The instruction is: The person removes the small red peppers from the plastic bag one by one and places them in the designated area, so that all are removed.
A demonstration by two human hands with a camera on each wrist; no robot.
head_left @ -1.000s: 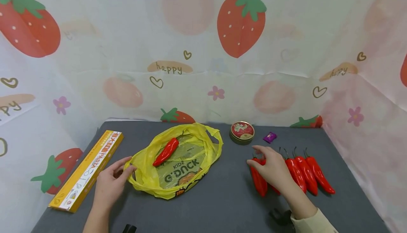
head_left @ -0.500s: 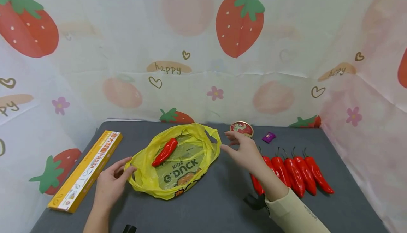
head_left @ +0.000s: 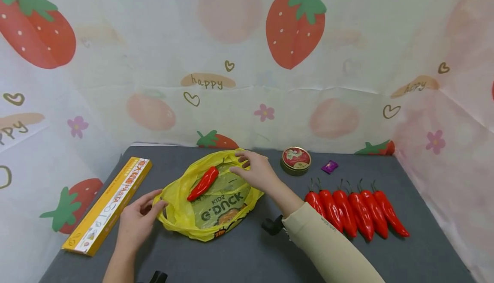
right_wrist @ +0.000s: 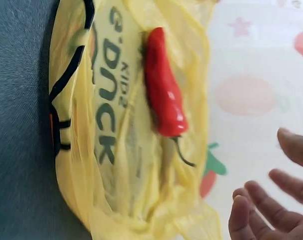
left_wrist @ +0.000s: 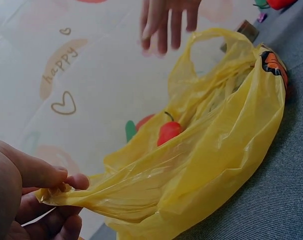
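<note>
A yellow plastic bag [head_left: 175,225] with dark lettering lies spread on the table, its mouth facing up. Inside it rests one red chili pepper [head_left: 203,183], its stem pointing to the back. My left hand [head_left: 135,223] pinches the bag's left edge; in the left wrist view the thumb and fingers [left_wrist: 54,175] hold gathered plastic. Over the far right part of the bag hovers my right hand [head_left: 256,171], fingers spread and nothing in them. The right wrist view shows the pepper [right_wrist: 164,85] in the bag, apart from the right fingers [right_wrist: 266,205].
Several red chili peppers [head_left: 360,216] lie in a row on the right of the grey table [head_left: 231,261]. Behind them are a round red-lidded tin [head_left: 296,161] and a small purple wrapped candy [head_left: 329,167]. A long yellow pasta box [head_left: 108,206] lies at the left.
My right hand has moved left from above the row of peppers, past the tin, to over the bag. The left hand keeps its hold on the bag's edge.
</note>
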